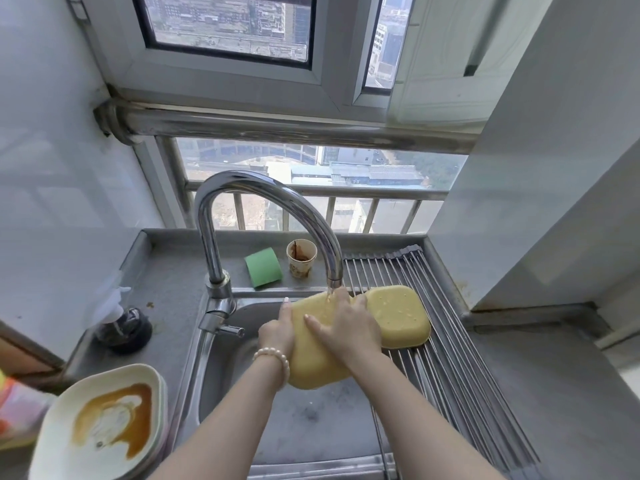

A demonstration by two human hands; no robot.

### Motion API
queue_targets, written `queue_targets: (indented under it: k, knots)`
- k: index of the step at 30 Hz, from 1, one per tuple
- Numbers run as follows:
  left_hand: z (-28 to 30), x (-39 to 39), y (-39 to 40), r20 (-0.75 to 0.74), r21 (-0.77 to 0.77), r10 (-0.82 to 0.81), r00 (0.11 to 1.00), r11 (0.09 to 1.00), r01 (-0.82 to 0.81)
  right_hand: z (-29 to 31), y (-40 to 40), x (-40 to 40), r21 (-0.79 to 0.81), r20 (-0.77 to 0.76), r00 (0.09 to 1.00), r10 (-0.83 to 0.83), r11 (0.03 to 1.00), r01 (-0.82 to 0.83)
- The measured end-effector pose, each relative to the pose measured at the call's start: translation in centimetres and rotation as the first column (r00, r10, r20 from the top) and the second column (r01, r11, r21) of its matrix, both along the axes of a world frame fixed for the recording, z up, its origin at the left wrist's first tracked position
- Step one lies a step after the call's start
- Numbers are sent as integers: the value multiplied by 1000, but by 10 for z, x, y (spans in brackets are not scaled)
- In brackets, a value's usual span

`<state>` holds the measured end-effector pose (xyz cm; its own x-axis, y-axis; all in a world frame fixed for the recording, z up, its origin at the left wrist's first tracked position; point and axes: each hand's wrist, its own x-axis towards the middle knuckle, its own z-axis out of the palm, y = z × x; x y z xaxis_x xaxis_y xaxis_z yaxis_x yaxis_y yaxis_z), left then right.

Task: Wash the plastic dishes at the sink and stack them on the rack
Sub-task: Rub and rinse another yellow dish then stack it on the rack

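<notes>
Left hand (278, 332) gripping, right hand (341, 327) pressing flat, upturned yellow dish (313, 358), wet under tap (266, 216)

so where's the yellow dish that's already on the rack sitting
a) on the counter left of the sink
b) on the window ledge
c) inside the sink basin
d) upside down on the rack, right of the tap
d: one yellow dish lies bottom-up on the rack, right of the tap; the other is held under the water.

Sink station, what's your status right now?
Both hands, left and right, on yellow dish under running tap. Another yellow dish on rack. Dirty plates waiting.
</notes>
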<state>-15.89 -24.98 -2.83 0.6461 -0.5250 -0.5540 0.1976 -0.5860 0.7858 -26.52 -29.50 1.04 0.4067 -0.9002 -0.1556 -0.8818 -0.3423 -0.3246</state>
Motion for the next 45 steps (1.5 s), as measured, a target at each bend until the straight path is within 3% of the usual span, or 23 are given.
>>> queue_targets:
  k: [2, 5, 8, 11, 15, 17, 20, 27, 30, 34, 39, 45]
  knots:
    - [5, 5, 2, -7, 32, 34, 999, 999, -33, -8, -1, -6, 59, 64, 998, -26, 998, 23]
    - [11, 10, 6, 102, 87, -29, 994, 996, 20, -26, -4, -13, 283, 305, 935, -182, 954, 94]
    - [12, 20, 19, 223, 178, -212, 951, 968, 174, -50, -1, -15, 599, 456, 766, -454, 792, 112]
    - [5, 35, 38, 307, 351, -408, 860, 888, 296, -62, -1, -15, 762, 410, 669, -620, 635, 122]
    - [5, 56, 55, 355, 515, -549, 757, 791, 332, -61, -14, -24, 710, 450, 647, -616, 686, 158]
    - [5, 61, 58, 314, 480, -568, 761, 786, 389, -63, -24, -33, 609, 455, 699, -551, 766, 207]
    - [3, 64, 56, 302, 352, -487, 819, 856, 379, -59, -44, -49, 465, 414, 779, -470, 845, 264]
    - [5, 58, 37, 307, 289, -403, 862, 903, 319, -47, -93, -93, 478, 409, 711, -572, 798, 368]
    - [0, 35, 31, 405, 419, -487, 774, 851, 317, -47, -104, -102, 450, 415, 737, -533, 825, 342]
    - [-14, -3, 16, 310, 471, -645, 698, 743, 476, -46, -115, -107, 412, 385, 786, -484, 852, 323]
    - [-11, -16, -4, 296, 449, -673, 678, 724, 524, -45, -141, -116, 387, 385, 793, -473, 862, 327]
    - [-21, 7, 5, 226, 459, -672, 705, 712, 531, -58, -171, -121, 336, 284, 879, -384, 898, 284]
